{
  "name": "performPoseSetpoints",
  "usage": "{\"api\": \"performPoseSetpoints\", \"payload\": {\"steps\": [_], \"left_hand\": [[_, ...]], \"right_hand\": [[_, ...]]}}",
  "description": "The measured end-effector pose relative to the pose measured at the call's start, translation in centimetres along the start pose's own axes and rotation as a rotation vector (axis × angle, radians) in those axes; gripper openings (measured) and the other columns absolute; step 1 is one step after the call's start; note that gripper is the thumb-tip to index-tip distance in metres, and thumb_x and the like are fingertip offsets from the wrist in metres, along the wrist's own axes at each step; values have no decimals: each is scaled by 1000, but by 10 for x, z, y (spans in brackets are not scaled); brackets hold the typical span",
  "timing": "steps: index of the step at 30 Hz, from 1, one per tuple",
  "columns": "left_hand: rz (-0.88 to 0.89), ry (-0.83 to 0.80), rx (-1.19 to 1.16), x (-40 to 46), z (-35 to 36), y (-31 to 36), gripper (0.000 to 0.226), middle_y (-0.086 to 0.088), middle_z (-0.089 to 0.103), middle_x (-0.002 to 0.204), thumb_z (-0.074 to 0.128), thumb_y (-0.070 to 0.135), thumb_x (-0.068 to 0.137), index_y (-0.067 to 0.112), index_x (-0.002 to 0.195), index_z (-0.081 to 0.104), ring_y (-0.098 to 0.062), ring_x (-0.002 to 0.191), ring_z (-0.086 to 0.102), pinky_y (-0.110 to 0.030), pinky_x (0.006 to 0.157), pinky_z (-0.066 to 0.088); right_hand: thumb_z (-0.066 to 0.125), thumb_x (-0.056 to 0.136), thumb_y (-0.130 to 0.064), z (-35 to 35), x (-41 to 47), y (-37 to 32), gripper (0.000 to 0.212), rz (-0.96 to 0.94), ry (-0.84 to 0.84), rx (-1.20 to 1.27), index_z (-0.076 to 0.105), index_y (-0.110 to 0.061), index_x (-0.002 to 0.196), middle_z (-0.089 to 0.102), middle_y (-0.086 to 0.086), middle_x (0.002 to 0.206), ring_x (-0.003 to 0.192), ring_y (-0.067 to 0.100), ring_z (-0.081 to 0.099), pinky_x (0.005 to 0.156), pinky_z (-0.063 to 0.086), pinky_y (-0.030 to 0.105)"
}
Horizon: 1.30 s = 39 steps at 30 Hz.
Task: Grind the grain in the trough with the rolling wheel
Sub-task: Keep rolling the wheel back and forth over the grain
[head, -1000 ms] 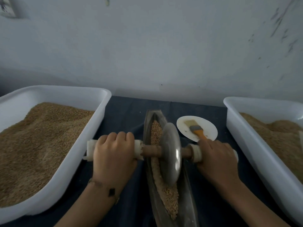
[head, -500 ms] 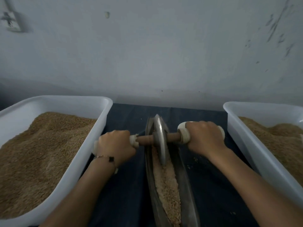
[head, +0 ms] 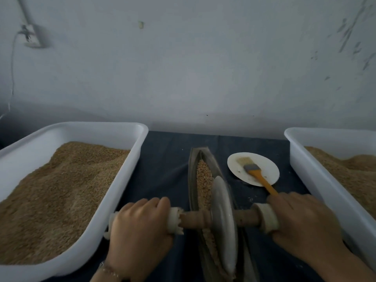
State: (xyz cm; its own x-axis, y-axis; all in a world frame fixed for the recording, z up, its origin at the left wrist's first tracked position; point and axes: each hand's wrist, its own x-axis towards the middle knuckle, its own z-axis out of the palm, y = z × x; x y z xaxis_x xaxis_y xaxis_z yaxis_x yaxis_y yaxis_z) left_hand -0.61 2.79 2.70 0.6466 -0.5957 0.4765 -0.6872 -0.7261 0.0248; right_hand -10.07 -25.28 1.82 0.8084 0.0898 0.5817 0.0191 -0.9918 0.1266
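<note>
Nearest the camera, the axle's padded ends are gripped: the left hand (head: 140, 231) is wrapped round one, the right hand (head: 305, 224) round the other. Between them the rolling wheel (head: 223, 220) is seated in the trough (head: 192, 180), at its near part. The trough's long axis is laid straight away from the body, so the grain (head: 202, 176) is found ahead of both hands, equally reachable. Beyond, a brush (head: 256, 174) is rested on a plate (head: 266, 163).
</note>
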Motion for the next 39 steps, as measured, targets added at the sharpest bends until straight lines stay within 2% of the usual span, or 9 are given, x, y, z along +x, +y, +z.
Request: {"api": "performPoseSetpoints", "payload": {"steps": [3,5,9,16,20,25,30,35,39], "left_hand": [[-84,-85,28,24,15,-8,35,12,49,56,81,33,53,27,63,48,-8,50,49,-20,48,21],[-169,-81,126,48,27,-15,23,13,52,75,62,42,77,31,77,42,-5,68,49,-22,58,27],[-234,-55,169,86,39,-25,21,11,52,79,57,45,84,28,82,45,-8,71,47,-23,66,35],[-195,-103,131,63,27,-17,24,12,55,87,56,45,85,30,83,37,-6,73,40,-22,68,30],[-98,-89,87,20,3,-3,37,11,55,61,78,46,56,30,65,47,-5,53,48,-22,53,36],[-22,-109,18,12,-3,0,44,10,46,43,80,41,22,29,49,48,-5,38,48,-20,39,30],[-172,-165,121,55,14,-11,15,13,54,80,56,42,81,33,83,46,-6,76,53,-22,65,35],[-243,-116,168,84,31,-24,15,12,58,86,56,41,83,30,85,46,-7,78,54,-22,68,38],[-238,-108,153,69,29,-21,19,14,45,78,55,44,85,31,82,41,-5,72,43,-21,66,32]], "right_hand": [[82,31,-12,15,28,2,42,53,-82,-46,55,-19,61,52,-3,52,42,20,50,44,30,25],[77,51,-19,30,54,6,29,119,-152,-115,58,-23,73,58,-6,63,55,18,56,52,28,25],[58,78,-24,55,90,15,8,228,-224,-63,51,-26,81,61,-7,78,66,16,46,61,34,31],[76,61,-18,33,54,1,26,190,-171,-124,60,-22,81,60,-5,70,63,19,56,58,31,29],[83,32,-3,5,17,-11,45,130,-44,-50,54,-19,62,51,-3,53,45,20,48,52,27,26],[85,21,-13,0,9,-1,51,37,-157,42,52,-25,59,47,-7,51,41,14,46,49,19,19],[63,74,-34,27,54,8,23,190,-259,-52,50,-34,93,50,-13,75,68,7,49,50,21,19],[56,78,-25,46,86,12,15,242,-199,-32,43,-31,79,47,-10,71,65,12,41,48,16,22],[69,68,-18,39,72,10,20,147,-176,-64,54,-24,78,60,-6,73,65,16,53,58,30,28]]}}
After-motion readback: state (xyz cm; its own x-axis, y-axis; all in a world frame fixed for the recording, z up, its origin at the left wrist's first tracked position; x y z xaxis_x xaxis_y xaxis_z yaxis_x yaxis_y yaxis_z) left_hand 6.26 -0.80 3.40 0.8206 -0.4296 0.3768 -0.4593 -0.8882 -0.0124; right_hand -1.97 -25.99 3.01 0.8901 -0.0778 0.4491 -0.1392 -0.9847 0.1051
